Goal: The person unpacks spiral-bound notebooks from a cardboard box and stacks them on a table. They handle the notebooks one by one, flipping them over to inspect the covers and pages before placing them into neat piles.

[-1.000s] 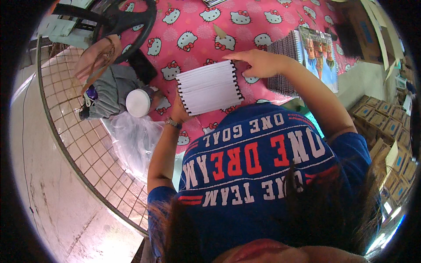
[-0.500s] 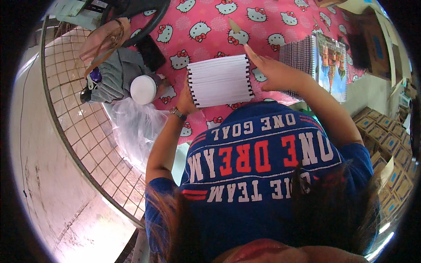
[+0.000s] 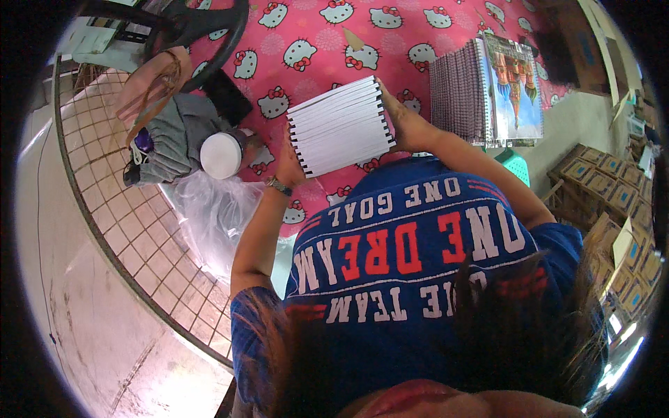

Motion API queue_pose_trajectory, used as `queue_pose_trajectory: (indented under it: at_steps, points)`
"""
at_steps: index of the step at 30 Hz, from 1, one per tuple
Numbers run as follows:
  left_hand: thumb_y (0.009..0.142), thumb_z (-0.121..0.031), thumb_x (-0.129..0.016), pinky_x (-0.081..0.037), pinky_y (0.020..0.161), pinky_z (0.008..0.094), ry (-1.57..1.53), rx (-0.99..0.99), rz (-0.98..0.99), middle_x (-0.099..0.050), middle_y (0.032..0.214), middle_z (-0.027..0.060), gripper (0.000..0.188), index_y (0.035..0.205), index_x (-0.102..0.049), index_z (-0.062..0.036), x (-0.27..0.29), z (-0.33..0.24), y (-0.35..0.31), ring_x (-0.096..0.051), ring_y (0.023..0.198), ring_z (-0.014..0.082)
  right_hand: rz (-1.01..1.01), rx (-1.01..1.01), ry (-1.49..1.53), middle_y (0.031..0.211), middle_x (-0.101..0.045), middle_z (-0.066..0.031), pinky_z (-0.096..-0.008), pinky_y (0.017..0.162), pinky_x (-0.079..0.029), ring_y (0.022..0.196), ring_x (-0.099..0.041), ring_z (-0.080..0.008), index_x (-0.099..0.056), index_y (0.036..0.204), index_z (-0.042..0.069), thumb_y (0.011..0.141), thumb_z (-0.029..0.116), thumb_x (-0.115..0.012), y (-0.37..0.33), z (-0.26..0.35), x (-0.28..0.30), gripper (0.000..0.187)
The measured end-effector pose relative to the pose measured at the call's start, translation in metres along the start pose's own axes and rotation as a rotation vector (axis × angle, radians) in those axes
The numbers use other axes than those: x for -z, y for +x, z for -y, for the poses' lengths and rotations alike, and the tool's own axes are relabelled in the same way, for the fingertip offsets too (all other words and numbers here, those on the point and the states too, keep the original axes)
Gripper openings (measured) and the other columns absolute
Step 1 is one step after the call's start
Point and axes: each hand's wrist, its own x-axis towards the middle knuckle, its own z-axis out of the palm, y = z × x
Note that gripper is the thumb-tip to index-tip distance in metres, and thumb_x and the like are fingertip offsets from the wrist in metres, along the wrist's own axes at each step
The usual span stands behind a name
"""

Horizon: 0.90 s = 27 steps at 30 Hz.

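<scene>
Between my two hands is a stack of spiral notebooks (image 3: 341,127), its white page edges facing up and dark coil bindings showing along both sides. My left hand (image 3: 290,164) grips the stack's left end, fingers mostly hidden beside it. Pressed against the right end is my right hand (image 3: 406,124), with its fingers partly behind the stack. The stack tilts slightly, its right side higher in the picture. To the right stands a row of more spiral notebooks (image 3: 456,94), and a notebook with a colourful domed-building cover (image 3: 514,87) leans at its end.
A pink cat-print cloth (image 3: 306,83) covers the table. On the left are a white-lidded jar (image 3: 221,155), grey cloth bag (image 3: 182,129), black phone-like slab (image 3: 228,97) and clear plastic (image 3: 216,202). A black steering-wheel-like ring (image 3: 240,42) is behind them. Cardboard boxes (image 3: 599,181) lie at right.
My right hand has come in from beside the stack and closed on its right end. The stack now sits tilted, its right side raised. The whole view has shifted slightly.
</scene>
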Motion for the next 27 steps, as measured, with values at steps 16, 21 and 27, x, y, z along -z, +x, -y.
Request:
queue_pose_trajectory:
  at_steps: [16, 21, 27]
  points:
    - [0.067, -0.017, -0.08, -0.031, 0.107, 0.0381, -0.132, -0.001, 0.002, -0.046, 0.134, 0.0109, 0.105, 0.144, -0.011, -0.0036, -0.011, -0.09, -0.002, -0.044, 0.123, 0.0195, -0.016, 0.113, -0.394, 0.141, -0.029, -0.0246, -0.0386, 0.113, -0.024, 0.134, -0.029, -0.0371, -0.009, 0.145, 0.001, 0.045, 0.033, -0.09, 0.012, -0.01, -0.007, 0.133]
    - [0.078, -0.018, -0.07, -0.042, 0.098, 0.0383, -0.249, -0.003, 0.046, -0.058, 0.117, 0.0124, 0.059, 0.127, -0.042, -0.001, -0.004, -0.079, -0.006, -0.056, 0.107, 0.0218, -0.168, 0.244, 0.074, 0.136, -0.041, -0.0211, -0.0363, 0.107, -0.033, 0.128, -0.04, -0.0333, -0.015, 0.146, 0.004, 0.052, 0.042, -0.085, 0.018, -0.007, 0.0, 0.123]
    - [0.078, -0.022, -0.067, -0.05, 0.085, 0.0367, -0.505, 0.129, -0.291, -0.064, 0.097, 0.0129, 0.043, 0.111, -0.054, 0.0029, 0.014, -0.109, -0.011, -0.062, 0.092, 0.0232, -0.089, -0.293, 0.49, 0.141, -0.037, -0.0223, -0.0366, 0.107, -0.03, 0.131, -0.037, -0.0307, -0.015, 0.146, -0.002, 0.065, 0.04, -0.075, 0.071, 0.046, 0.023, 0.109]
